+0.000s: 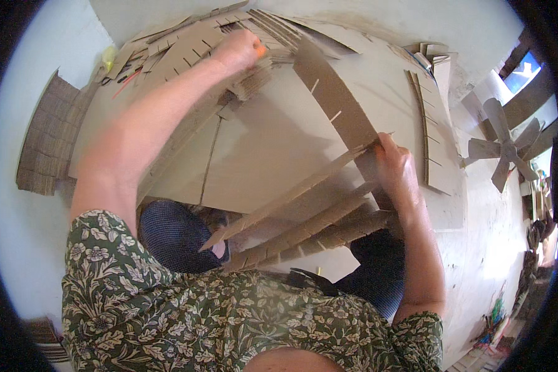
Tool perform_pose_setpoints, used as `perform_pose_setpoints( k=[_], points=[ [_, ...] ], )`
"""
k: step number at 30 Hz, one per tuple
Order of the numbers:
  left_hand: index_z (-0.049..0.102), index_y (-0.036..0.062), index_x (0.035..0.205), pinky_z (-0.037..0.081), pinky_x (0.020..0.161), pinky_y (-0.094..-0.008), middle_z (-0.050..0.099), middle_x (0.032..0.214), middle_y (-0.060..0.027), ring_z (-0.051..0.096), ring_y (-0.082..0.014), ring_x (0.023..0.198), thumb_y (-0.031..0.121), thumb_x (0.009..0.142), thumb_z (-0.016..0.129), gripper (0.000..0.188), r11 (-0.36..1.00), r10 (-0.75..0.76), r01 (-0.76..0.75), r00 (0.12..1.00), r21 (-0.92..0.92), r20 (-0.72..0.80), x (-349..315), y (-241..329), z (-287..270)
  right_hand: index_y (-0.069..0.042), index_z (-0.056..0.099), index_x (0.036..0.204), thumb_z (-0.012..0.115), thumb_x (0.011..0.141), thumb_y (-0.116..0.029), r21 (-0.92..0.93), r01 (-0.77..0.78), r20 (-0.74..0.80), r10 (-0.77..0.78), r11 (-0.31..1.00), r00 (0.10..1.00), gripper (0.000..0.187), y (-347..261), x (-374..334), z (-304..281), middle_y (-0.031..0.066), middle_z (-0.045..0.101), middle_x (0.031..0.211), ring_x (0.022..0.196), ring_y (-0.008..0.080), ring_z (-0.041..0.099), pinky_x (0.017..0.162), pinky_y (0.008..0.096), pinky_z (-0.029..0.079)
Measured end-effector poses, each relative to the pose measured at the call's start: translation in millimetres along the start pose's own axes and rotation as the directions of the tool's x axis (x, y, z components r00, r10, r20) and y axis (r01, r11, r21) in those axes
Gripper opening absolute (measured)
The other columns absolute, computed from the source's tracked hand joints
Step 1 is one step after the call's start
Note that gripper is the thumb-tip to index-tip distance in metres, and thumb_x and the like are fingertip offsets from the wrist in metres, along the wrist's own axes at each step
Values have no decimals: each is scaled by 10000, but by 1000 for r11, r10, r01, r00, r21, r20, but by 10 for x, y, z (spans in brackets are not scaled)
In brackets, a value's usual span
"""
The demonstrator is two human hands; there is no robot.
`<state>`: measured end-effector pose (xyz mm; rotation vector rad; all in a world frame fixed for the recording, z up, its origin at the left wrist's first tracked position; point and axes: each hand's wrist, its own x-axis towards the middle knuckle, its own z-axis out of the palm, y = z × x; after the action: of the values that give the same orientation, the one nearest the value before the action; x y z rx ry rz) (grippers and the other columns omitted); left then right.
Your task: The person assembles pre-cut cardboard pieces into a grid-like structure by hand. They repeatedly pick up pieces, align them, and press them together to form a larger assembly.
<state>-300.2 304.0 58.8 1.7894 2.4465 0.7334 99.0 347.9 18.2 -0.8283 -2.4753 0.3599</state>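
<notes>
My right hand (395,167) is closed on the edge of a long slotted cardboard strip (333,93), which slants up and away to the left. Other slotted strips (297,239) cross beneath it and run down toward my lap, meeting near that hand. At the far side of the table, my left hand (235,51) is curled shut over a pile of cardboard strips (254,77). Something orange shows at its fingertips; whether it grips a strip is hidden.
More slotted cardboard pieces (189,53) lie along the table's far edge. A slotted sheet (429,133) rests on the table (254,161) at right. Stacked cardboard (51,136) stands at left. A fan (503,149) is at far right. My knee (173,235) is under the near edge.
</notes>
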Motion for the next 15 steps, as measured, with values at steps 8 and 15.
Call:
perform_pose_setpoints(
  k=[8,15],
  points=[
    [637,-16,717,509,512,-313,621,597,-80,599,-143,543,244,862,637,298,809,-74,256,938,-529,340,-148,387,618,-57,504,996,498,888,-61,-2,-30,-82,30,1000,996,108,-343,-133,-213,240,632,805,727,428,627,608,505,491],
    [648,-28,746,502,556,-353,628,647,-134,594,-194,589,249,856,630,299,935,133,-20,946,-355,296,-440,937,799,-49,534,976,512,857,-25,-23,-13,-46,12,1000,999,123,-264,14,-23,251,606,742,721,439,612,609,500,473]
  ],
)
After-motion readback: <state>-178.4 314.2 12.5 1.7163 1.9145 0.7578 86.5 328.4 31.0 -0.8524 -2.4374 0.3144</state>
